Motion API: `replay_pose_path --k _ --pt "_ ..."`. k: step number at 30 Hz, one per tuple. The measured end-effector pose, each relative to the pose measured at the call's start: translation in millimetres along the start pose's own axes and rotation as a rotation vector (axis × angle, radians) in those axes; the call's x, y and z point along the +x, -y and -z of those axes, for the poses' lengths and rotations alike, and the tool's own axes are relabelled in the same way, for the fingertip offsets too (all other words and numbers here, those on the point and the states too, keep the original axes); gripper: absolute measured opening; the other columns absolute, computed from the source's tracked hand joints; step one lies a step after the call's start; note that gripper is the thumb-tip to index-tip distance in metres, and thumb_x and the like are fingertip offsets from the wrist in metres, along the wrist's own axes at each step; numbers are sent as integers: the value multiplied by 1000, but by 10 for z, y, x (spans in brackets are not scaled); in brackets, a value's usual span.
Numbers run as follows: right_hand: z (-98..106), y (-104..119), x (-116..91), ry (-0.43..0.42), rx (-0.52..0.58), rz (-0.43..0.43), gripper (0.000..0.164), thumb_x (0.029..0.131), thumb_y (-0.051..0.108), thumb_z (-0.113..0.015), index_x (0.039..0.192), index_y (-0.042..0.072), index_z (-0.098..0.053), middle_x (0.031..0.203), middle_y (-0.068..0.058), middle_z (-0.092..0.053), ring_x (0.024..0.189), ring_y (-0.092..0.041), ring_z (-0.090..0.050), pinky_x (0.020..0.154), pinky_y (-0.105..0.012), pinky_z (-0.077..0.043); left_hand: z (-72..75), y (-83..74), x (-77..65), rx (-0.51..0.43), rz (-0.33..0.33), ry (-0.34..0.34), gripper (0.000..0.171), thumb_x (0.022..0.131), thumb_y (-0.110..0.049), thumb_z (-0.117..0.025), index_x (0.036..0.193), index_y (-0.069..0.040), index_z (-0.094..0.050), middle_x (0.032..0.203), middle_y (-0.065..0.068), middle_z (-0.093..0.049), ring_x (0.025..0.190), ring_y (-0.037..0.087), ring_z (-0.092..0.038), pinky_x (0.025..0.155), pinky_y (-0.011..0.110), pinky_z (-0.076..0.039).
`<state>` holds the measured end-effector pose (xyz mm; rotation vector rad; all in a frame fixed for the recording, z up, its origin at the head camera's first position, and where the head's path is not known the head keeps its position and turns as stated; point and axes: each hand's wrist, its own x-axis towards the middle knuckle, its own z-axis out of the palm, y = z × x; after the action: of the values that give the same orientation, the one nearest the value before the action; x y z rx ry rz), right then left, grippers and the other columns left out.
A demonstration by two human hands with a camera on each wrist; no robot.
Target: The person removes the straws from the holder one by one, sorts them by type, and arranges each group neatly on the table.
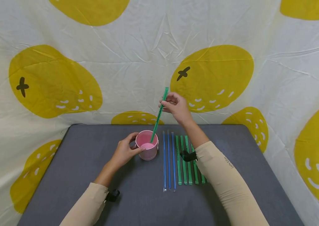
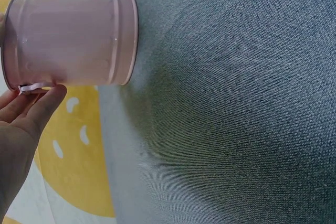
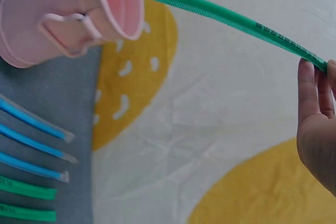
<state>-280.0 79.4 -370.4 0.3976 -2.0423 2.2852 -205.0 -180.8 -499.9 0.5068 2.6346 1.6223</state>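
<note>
My left hand (image 1: pixel 124 150) grips a small pink metal bucket (image 1: pixel 148 155) by its left side, thumb at the near rim. The bucket stands upright on the table, and a heart-shaped handle (image 3: pixel 71 34) shows on its side in the right wrist view. Above and to the right, my right hand (image 1: pixel 178 109) pinches a long green wrapped straw (image 1: pixel 159 116) near its upper end. That straw slants down to the left, its lower end inside the bucket's mouth. In the left wrist view, fingers (image 2: pixel 48 107) touch the bucket's other handle.
Right of the bucket, blue straws (image 1: pixel 169 163) in clear wrappers lie side by side on the dark grey table (image 1: pixel 139 201). Several green wrapped straws (image 1: pixel 184 166) lie in a row beside them, partly hidden by the right forearm. A lemon-print cloth (image 1: pixel 136 84) hangs behind the table.
</note>
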Motion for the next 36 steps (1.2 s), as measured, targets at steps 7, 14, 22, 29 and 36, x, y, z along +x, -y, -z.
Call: replay_pose_path --k 7,14,22,29,36 --pt "199 176 -1 -44 48 26 24 99 -3 -65 121 -9 -59 98 0 -72 89 -13 -77 79 -31 -65 -11 4 -3 0 -7 -10 75 81 -21 -91 143 -3 -55 140 18 -64 131 34 -61 97 42 -59" --pt "461 299 -55 -86 121 14 31 96 -2 -69 124 -10 -59 97 -3 -74 90 -18 -78 78 -30 -65 -16 33 2 -4 -13 -23 77 79 -22 -92 144 -4 -55 139 17 -64 130 34 -62 97 42 -59" --pt "863 239 -183 -138 107 -27 18 97 -2 -68 115 1 -66 96 -5 -72 92 -19 -77 81 -31 -65 -23 6 10 -14 -25 -21 74 80 -17 -91 143 -2 -55 139 19 -64 131 34 -61 96 40 -59" --pt "1169 163 -320 -145 17 -58 23 96 3 -70 119 1 -65 104 -8 -72 91 -15 -78 81 -27 -64 -31 -6 17 -17 -20 -7 75 81 -17 -91 144 -2 -54 140 20 -63 132 34 -61 97 42 -59" --pt "1436 49 -500 -141 -62 -147 32 98 5 -69 128 0 -59 103 -3 -69 92 -12 -76 83 -27 -64 -27 11 13 -10 -16 -13 75 81 -20 -91 144 -2 -54 140 20 -63 131 35 -61 98 46 -58"
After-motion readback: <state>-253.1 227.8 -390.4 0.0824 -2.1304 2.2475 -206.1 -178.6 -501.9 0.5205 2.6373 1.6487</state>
